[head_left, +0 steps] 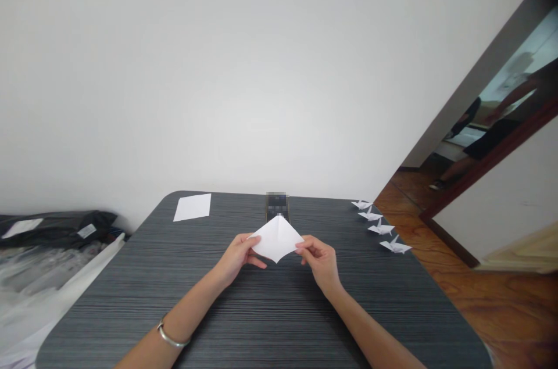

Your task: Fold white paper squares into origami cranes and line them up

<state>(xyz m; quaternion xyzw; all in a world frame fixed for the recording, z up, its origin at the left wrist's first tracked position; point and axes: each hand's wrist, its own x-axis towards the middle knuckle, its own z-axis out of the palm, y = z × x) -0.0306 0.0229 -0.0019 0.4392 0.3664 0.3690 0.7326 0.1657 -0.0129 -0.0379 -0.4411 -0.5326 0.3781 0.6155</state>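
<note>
Between my two hands is a white sheet of paper, held up over the middle of the table with a corner toward me and a crease down from its far corner. My left hand pinches its left corner, thumb on top and other fingers underneath. At the right corner, my right hand grips the edge between thumb and fingertips. Just behind the paper lies a dark phone, its near part hidden by the sheet.
Several folded paper cranes stand in a row along the right edge of the dark table. Flat white paper lies at the far left. Plastic-wrapped bags are left of the table. A person is beyond the doorway at right.
</note>
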